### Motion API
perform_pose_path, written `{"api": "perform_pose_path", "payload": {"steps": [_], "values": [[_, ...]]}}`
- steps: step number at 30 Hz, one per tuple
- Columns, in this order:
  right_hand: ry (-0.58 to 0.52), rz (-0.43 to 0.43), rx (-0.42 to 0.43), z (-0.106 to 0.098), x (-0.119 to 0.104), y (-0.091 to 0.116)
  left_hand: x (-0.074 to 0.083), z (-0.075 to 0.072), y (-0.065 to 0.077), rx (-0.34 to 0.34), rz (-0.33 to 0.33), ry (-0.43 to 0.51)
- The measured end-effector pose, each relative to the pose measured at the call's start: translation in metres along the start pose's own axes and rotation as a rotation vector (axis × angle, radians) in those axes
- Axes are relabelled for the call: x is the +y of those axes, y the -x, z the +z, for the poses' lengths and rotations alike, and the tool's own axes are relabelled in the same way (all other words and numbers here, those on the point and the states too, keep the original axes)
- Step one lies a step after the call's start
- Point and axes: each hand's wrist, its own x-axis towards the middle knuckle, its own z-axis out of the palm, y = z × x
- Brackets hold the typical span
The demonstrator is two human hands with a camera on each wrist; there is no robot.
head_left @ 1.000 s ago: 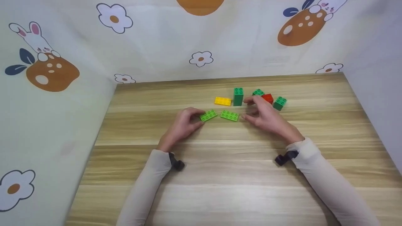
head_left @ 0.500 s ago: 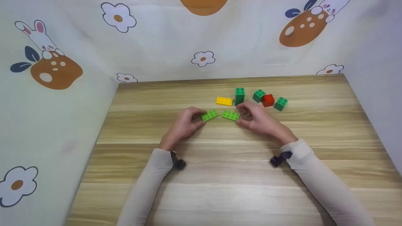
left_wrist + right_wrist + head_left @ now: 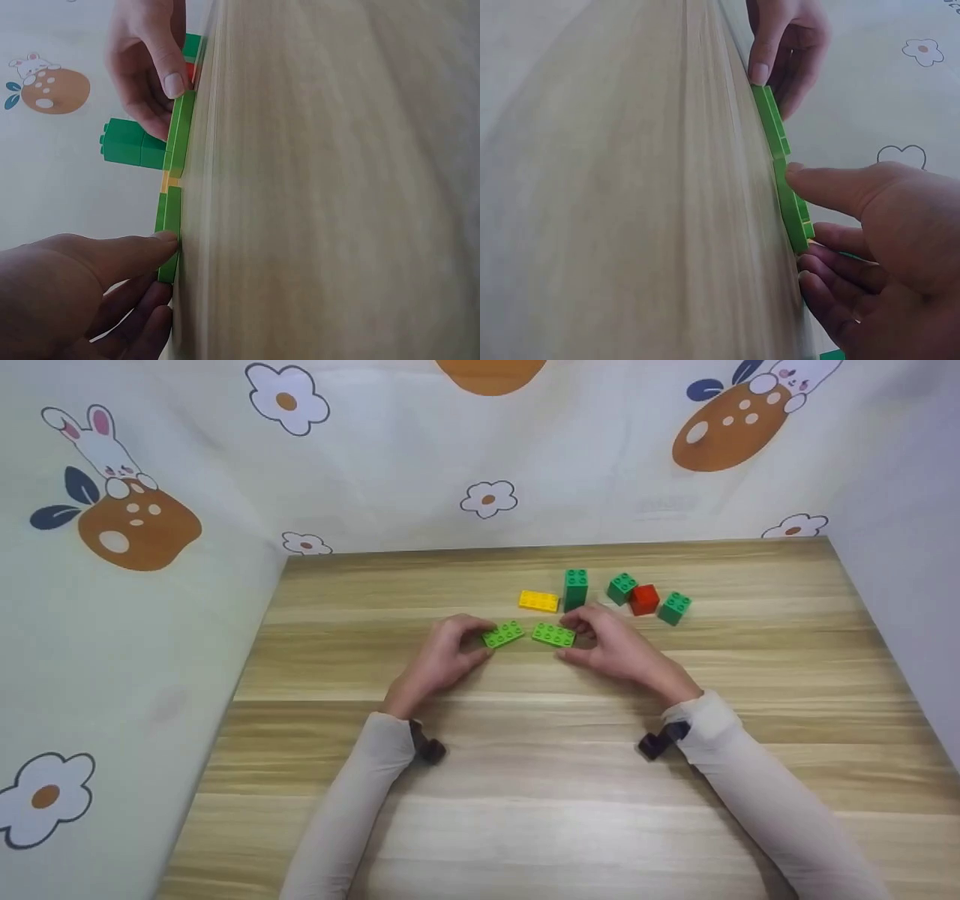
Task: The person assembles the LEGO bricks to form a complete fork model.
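Two flat lime-green toy building bricks lie on the wooden table, end towards end with a narrow gap in the head view. My left hand [image 3: 448,654] holds the left lime-green brick [image 3: 505,634] by its outer end, thumb on the near side [image 3: 169,262]. Around the right lime-green brick [image 3: 553,634] my right hand [image 3: 619,643] has its thumb at the near edge and its index finger behind. In the right wrist view, the right hand's thumb touches that brick [image 3: 789,206], and the other fingers curl by its end.
Behind the lime bricks lie a flat yellow brick [image 3: 538,601] and an upright green brick stack [image 3: 575,589]. Farther right are a green brick [image 3: 622,588], a red brick [image 3: 644,599] touching or close to it, and another green brick [image 3: 676,607]. A patterned cloth wall [image 3: 390,510] borders the table.
My right hand has moved left from beside the green and red bricks and closed its thumb and index finger around the right lime-green brick. The left hand stays at its brick.
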Motion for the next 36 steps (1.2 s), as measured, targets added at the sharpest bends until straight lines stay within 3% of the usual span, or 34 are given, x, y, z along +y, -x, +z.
{"api": "perform_pose_path", "payload": {"steps": [14,22,29,36], "values": [[0.015,-0.031,0.016,-0.006,0.007,0.005,0.007,0.003,0.0,-0.003,0.042,-0.01],[0.007,-0.053,-0.01,-0.009,0.007,0.013,0.016,0.009,0.001,-0.075,0.094,-0.014],[0.035,-0.076,-0.03,-0.012,0.01,0.025,0.02,0.012,0.003,-0.137,0.1,-0.003],[0.041,-0.05,-0.044,-0.014,0.012,0.04,0.024,0.016,0.006,-0.166,0.139,-0.01]]}}
